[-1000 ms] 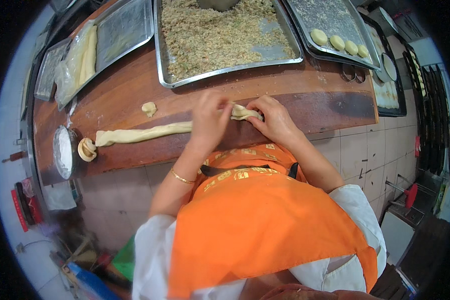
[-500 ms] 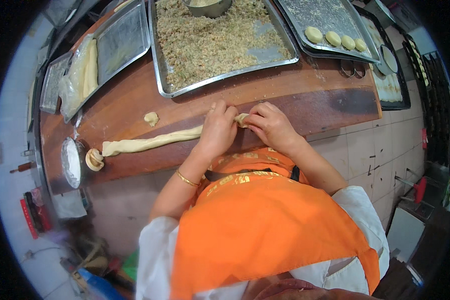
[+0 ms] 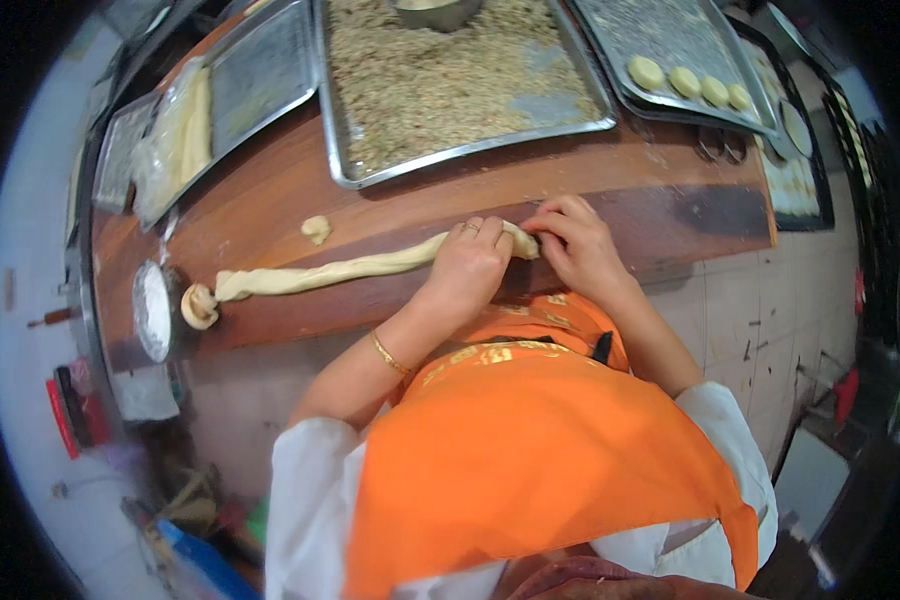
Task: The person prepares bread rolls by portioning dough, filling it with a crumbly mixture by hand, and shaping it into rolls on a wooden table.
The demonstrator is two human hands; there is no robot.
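A long pale dough rope (image 3: 340,272) lies along the near part of the wooden table, its right end reaching past my left hand. My left hand (image 3: 473,262) is closed around the rope near that end. At the tip, the bent fingers and thumb of my right hand (image 3: 578,240) press against the dough; part of their contact is hidden. A small torn lump of dough (image 3: 316,230) sits just beyond the rope. By the rope's left end are a round tan piece (image 3: 199,306) with a brown middle and a bowl of white powder (image 3: 154,312).
A large metal tray (image 3: 470,152) of crumbly filling, holding a metal bowl (image 3: 438,14), stands beyond my hands. Far right, another tray (image 3: 660,40) carries several dough rounds beside two ring cutters (image 3: 722,146). At left, plastic-wrapped dough (image 3: 196,125) rests on a tray (image 3: 270,70).
My left hand has slid slightly right along the rope. My right hand has shifted right, and more of the rope's end shows between the hands. The whole view has shifted a little.
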